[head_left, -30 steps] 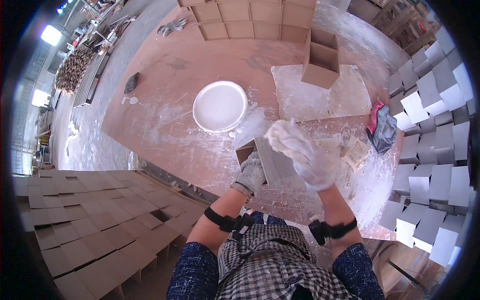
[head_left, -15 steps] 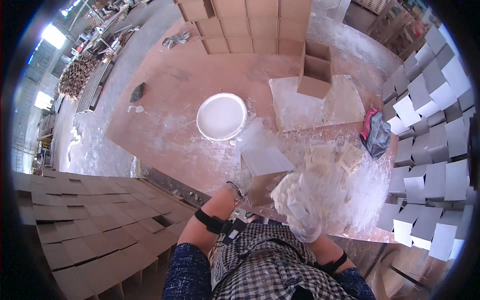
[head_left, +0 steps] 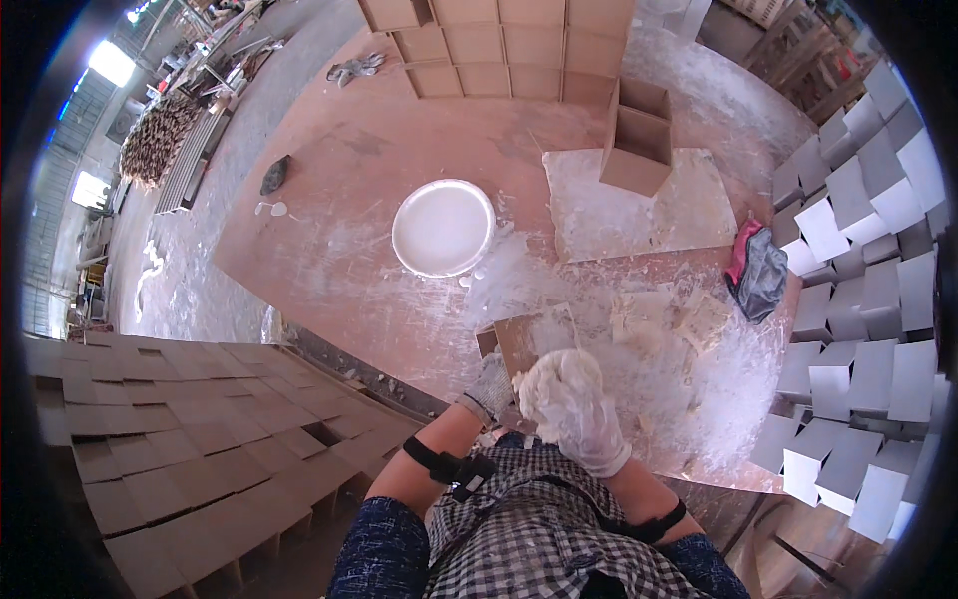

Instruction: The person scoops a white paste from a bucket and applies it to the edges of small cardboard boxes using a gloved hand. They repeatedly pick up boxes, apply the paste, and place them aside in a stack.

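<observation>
My left hand (head_left: 489, 391), in a pale knit glove, grips a brown cardboard-like box (head_left: 516, 345) at the table's near edge. Its brown faces and part of its open side show. Close beside it, my right hand (head_left: 591, 436), in a whitish, translucent glove, is closed on a lumpy cream-white wad (head_left: 561, 389), soft and soaked-looking, perhaps a sponge or cloth. The wad covers part of the box; whether they touch I cannot tell. A round tub of white liquid (head_left: 443, 228) stands farther off, left of the middle.
The reddish table (head_left: 329, 230) has white smears. Stacked brown boxes (head_left: 499, 50) stand at the far side, a two-compartment box (head_left: 639, 140) on a whitened board (head_left: 589, 225). A grey and pink cloth (head_left: 755, 272) lies right. White-faced boxes (head_left: 858, 379) line the right, brown ones (head_left: 200, 429) the left.
The box has been turned in my left hand: its white-coated face no longer shows, and brown faces do. My right hand with the wad has moved left, in front of the box.
</observation>
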